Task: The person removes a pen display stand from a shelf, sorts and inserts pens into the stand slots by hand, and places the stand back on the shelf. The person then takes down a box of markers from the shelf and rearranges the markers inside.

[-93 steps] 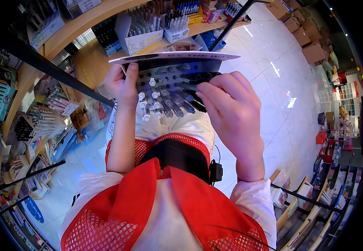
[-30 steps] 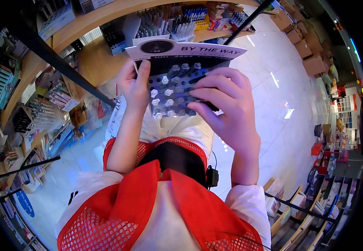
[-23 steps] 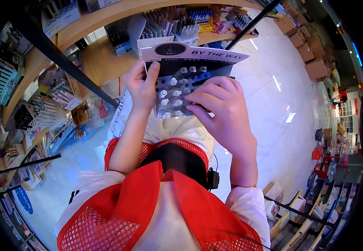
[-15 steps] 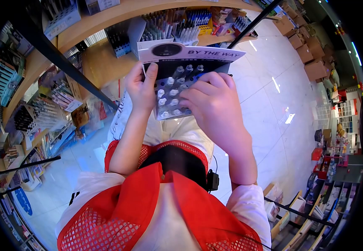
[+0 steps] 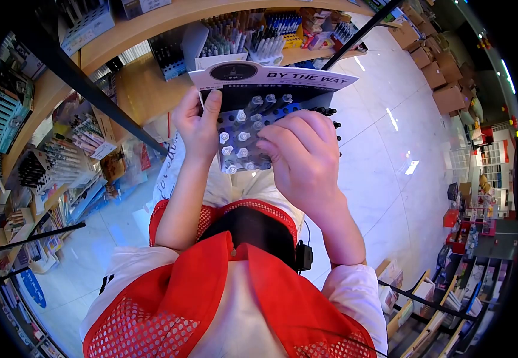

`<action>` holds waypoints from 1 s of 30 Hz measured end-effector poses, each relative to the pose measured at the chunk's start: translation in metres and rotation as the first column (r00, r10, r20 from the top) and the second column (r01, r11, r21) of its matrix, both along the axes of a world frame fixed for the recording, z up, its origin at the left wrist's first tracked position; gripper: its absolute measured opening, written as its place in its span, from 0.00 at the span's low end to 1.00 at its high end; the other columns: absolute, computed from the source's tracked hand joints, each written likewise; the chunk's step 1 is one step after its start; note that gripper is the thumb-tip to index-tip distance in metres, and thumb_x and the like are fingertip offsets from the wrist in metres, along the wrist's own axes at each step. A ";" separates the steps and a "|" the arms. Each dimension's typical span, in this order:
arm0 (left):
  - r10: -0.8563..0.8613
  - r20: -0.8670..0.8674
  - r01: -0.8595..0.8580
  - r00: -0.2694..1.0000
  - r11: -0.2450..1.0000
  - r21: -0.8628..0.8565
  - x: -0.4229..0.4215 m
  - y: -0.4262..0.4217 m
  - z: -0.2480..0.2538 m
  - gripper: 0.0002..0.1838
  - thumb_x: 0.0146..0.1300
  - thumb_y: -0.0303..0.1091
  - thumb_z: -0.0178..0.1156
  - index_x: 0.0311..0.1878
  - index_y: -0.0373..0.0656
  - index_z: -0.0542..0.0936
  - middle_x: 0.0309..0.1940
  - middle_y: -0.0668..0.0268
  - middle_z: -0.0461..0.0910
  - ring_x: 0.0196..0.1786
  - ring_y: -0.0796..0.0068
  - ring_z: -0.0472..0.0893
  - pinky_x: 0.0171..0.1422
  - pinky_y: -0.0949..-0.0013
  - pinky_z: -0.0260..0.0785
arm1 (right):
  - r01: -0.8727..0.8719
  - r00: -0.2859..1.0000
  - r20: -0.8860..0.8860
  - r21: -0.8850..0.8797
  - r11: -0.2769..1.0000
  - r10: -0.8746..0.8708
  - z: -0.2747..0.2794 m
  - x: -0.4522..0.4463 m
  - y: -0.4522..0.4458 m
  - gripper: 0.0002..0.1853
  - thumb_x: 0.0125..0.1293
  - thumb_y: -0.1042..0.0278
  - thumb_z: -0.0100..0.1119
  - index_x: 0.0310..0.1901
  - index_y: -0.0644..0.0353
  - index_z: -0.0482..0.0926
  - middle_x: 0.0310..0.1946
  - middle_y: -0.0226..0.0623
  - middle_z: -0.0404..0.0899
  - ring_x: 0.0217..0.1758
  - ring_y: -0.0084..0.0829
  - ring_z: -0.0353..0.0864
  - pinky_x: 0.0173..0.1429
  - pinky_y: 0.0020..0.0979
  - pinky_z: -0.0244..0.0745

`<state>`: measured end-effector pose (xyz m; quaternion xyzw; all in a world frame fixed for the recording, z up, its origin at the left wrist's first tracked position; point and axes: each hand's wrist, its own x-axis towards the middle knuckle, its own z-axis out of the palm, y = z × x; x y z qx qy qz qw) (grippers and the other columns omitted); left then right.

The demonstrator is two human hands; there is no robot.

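Note:
A cardboard pen display box (image 5: pixel 312 76) marked "BY THE WAY" is held up in front of my waist. My left hand (image 5: pixel 200 128) is shut on its left side, thumb on the front edge. Several clear-ended pens (image 5: pixel 243 136) stand in the holes of the box. My right hand (image 5: pixel 306 155) is over the right part of the box, fingers curled and closed among the pens. Dark pen ends (image 5: pixel 337 125) stick out beyond the back of this hand; its grip on them is partly hidden.
Wooden shelves (image 5: pixel 145 89) with pen racks (image 5: pixel 226 36) run ahead and to the left. A black metal post (image 5: pixel 86 89) crosses near the shelf. Cardboard boxes (image 5: pixel 435 77) are stacked at the far right, and shelf racks (image 5: pixel 438 298) stand at lower right.
The box has tilted slightly, its header now reaching further right. My right hand has shifted a little left, and more dark pen ends show beside it. My left hand keeps its hold.

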<state>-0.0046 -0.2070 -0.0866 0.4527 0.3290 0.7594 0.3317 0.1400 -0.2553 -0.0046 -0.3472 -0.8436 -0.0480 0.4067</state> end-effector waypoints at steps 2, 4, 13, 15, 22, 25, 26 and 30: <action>0.010 -0.004 -0.010 1.000 1.000 0.008 -0.001 -0.001 0.002 0.11 0.62 0.33 0.57 0.40 0.33 0.76 0.33 0.69 0.78 0.34 0.85 0.72 0.41 0.80 0.63 | 0.004 1.000 0.001 0.006 1.000 -0.004 0.000 -0.001 -0.001 0.10 0.40 0.76 0.65 0.28 0.61 0.75 0.26 0.34 0.75 0.33 0.36 0.73 0.40 0.34 0.67; 0.022 -0.028 -0.021 0.999 1.000 0.013 -0.003 -0.001 0.003 0.11 0.62 0.33 0.57 0.40 0.33 0.76 0.32 0.69 0.78 0.34 0.85 0.72 0.41 0.81 0.63 | 0.011 1.000 -0.008 0.008 1.000 -0.010 -0.001 -0.002 -0.001 0.10 0.42 0.76 0.64 0.28 0.61 0.75 0.26 0.34 0.75 0.32 0.36 0.73 0.40 0.34 0.66; 0.093 -0.151 -0.093 0.984 0.996 0.009 -0.003 0.003 -0.012 0.10 0.60 0.32 0.58 0.38 0.33 0.78 0.30 0.69 0.78 0.32 0.85 0.72 0.38 0.80 0.64 | 0.024 0.973 -0.231 0.056 0.998 -0.011 0.017 0.005 -0.009 0.10 0.46 0.76 0.65 0.30 0.61 0.73 0.25 0.35 0.73 0.26 0.34 0.73 0.31 0.29 0.68; 0.099 -0.177 -0.098 0.979 0.995 0.017 0.000 0.005 -0.019 0.10 0.59 0.32 0.59 0.39 0.33 0.78 0.30 0.69 0.78 0.32 0.84 0.72 0.38 0.80 0.64 | 0.052 0.973 -0.226 -0.003 0.999 -0.051 0.032 0.008 -0.013 0.09 0.47 0.78 0.63 0.30 0.62 0.73 0.23 0.36 0.73 0.23 0.33 0.73 0.28 0.27 0.68; 0.088 -0.050 -0.090 0.995 0.996 -0.027 -0.005 0.001 -0.008 0.11 0.61 0.33 0.57 0.40 0.33 0.77 0.31 0.70 0.78 0.33 0.85 0.72 0.38 0.80 0.63 | 0.092 0.963 -0.239 -0.154 0.984 -0.128 0.028 0.022 -0.019 0.07 0.49 0.80 0.64 0.31 0.64 0.77 0.22 0.35 0.75 0.19 0.22 0.72 0.23 0.20 0.67; 0.128 -0.057 -0.127 0.990 0.992 0.014 -0.011 0.001 -0.004 0.12 0.61 0.33 0.57 0.41 0.33 0.77 0.32 0.70 0.77 0.34 0.85 0.71 0.40 0.81 0.62 | 0.056 0.951 -0.265 -0.356 0.933 -0.159 0.032 0.025 -0.029 0.07 0.49 0.78 0.65 0.31 0.64 0.79 0.21 0.34 0.76 0.20 0.21 0.73 0.24 0.19 0.67; 0.140 -0.066 -0.139 0.988 0.990 0.010 -0.012 0.002 -0.007 0.12 0.61 0.34 0.57 0.41 0.34 0.77 0.32 0.70 0.77 0.34 0.85 0.71 0.40 0.81 0.62 | 0.047 0.940 -0.287 -0.428 0.903 -0.185 0.035 0.025 -0.032 0.07 0.49 0.78 0.65 0.31 0.64 0.79 0.21 0.34 0.77 0.20 0.21 0.74 0.24 0.19 0.68; 0.193 -0.107 -0.191 0.975 0.981 0.029 -0.019 0.005 -0.014 0.12 0.61 0.33 0.58 0.40 0.33 0.77 0.31 0.71 0.77 0.33 0.85 0.71 0.39 0.81 0.62 | -0.030 0.894 -0.402 -0.497 0.867 -0.199 0.038 0.028 -0.038 0.10 0.47 0.76 0.67 0.33 0.63 0.80 0.23 0.35 0.78 0.23 0.22 0.77 0.25 0.21 0.69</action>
